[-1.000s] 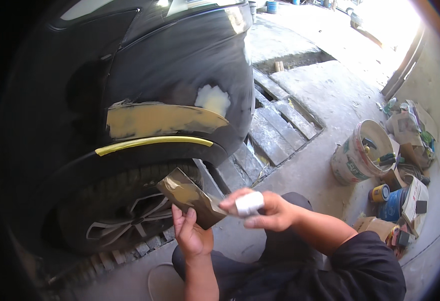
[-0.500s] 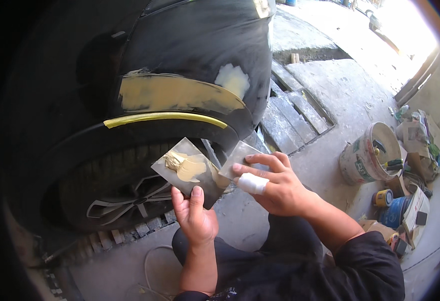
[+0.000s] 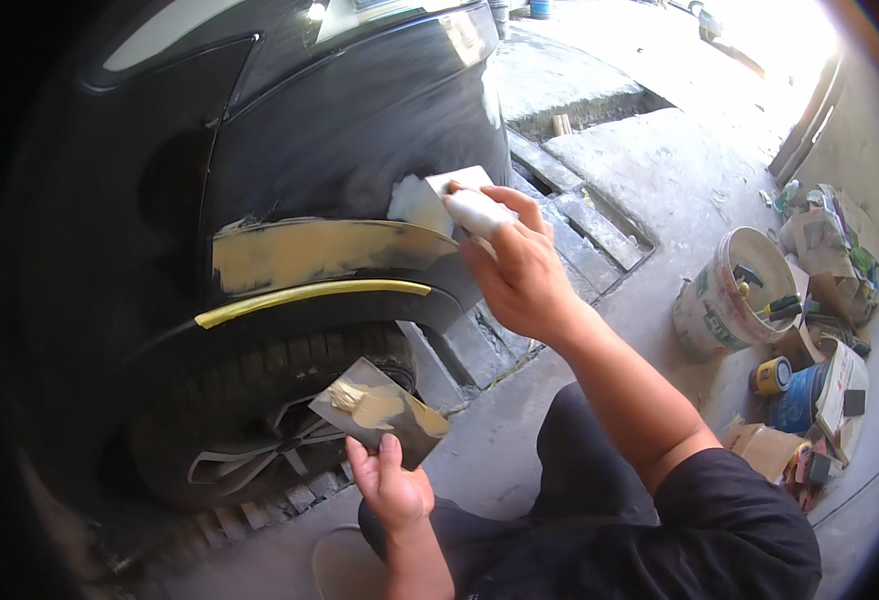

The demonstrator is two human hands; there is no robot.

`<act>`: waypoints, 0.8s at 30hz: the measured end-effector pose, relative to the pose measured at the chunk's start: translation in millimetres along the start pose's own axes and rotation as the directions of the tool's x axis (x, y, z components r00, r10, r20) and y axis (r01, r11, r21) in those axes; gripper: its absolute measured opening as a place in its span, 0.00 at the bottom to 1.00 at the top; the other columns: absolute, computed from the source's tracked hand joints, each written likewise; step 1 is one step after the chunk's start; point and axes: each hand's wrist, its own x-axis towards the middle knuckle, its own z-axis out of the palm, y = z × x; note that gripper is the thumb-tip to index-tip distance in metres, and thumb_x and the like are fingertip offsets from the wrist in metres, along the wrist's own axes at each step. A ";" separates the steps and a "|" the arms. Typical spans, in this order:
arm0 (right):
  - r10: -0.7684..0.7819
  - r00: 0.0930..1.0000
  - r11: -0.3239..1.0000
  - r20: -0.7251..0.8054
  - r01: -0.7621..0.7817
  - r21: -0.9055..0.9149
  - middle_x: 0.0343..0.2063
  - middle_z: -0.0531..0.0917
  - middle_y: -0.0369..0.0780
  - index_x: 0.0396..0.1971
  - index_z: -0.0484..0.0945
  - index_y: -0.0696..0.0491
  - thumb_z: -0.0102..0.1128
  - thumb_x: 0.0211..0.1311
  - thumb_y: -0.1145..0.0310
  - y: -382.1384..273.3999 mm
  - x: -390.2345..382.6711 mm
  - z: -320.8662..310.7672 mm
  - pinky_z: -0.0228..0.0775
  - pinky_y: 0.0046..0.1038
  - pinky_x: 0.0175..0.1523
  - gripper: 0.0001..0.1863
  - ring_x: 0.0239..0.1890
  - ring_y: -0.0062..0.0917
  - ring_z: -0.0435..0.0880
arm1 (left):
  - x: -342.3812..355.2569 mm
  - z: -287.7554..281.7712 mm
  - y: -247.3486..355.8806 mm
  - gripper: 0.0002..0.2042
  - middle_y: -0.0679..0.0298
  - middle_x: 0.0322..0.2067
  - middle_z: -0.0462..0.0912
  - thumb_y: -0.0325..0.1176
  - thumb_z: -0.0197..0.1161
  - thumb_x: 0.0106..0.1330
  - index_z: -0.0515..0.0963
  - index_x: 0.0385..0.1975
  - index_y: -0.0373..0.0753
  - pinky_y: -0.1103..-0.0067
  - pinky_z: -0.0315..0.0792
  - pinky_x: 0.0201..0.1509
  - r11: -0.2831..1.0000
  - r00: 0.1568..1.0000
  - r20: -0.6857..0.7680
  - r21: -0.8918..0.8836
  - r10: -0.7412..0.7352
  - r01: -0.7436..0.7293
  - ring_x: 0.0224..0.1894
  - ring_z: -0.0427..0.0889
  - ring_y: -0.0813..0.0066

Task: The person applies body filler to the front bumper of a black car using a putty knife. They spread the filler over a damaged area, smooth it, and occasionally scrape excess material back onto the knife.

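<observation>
Pinched at its lower corner, a dark flat plate sits in my left hand, in front of the wheel. A lump of beige filler paste lies smeared on it. My right hand, one finger wrapped in white bandage, grips a thin pale spreader. The spreader is at the pale patch on the black car body; my fingers hide its lower edge. Left of there, a long tan filler strip runs above yellow masking tape along the wheel arch.
To the right stands a white bucket with tools in it. Beside it are a small yellow tin, a blue can, cardboard and heaped paper and bags. Slabs cover a floor channel behind the car.
My right hand has moved up and away from the plate, bringing the spreader to the pale patch on the car. The left hand still holds the plate, slightly lower in view. The view has shifted.
</observation>
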 end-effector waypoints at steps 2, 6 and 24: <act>-0.007 0.997 0.999 -0.072 0.004 -0.036 0.55 0.81 0.42 0.55 0.75 0.54 0.58 0.60 0.78 -8.0 8.6 12.7 0.64 0.43 0.61 0.21 0.59 0.42 0.72 | -6.7 -1.6 -2.2 0.25 0.55 0.62 0.70 0.20 0.50 0.69 0.61 0.67 0.33 0.66 0.64 0.69 0.998 0.999 -0.001 -0.041 -0.053 0.053 0.63 0.71 0.63; -0.011 0.992 0.999 -0.128 0.006 -0.046 0.60 0.77 0.40 0.48 0.77 0.53 0.58 0.56 0.76 -30.8 12.4 40.4 0.63 0.48 0.52 0.18 0.60 0.42 0.71 | -14.1 -6.7 -4.1 0.25 0.56 0.62 0.70 0.20 0.50 0.68 0.61 0.67 0.34 0.65 0.64 0.69 0.988 0.990 -0.048 -0.078 -0.134 0.130 0.63 0.70 0.63; 0.001 0.996 0.999 -0.088 -0.005 -0.043 0.61 0.76 0.43 0.40 0.78 0.57 0.59 0.53 0.74 -74.8 3.0 49.6 0.61 0.47 0.49 0.13 0.58 0.43 0.72 | -17.0 -7.0 -6.7 0.26 0.54 0.60 0.72 0.19 0.50 0.67 0.61 0.67 0.34 0.64 0.67 0.67 0.973 0.977 -0.064 -0.119 -0.204 0.196 0.61 0.73 0.62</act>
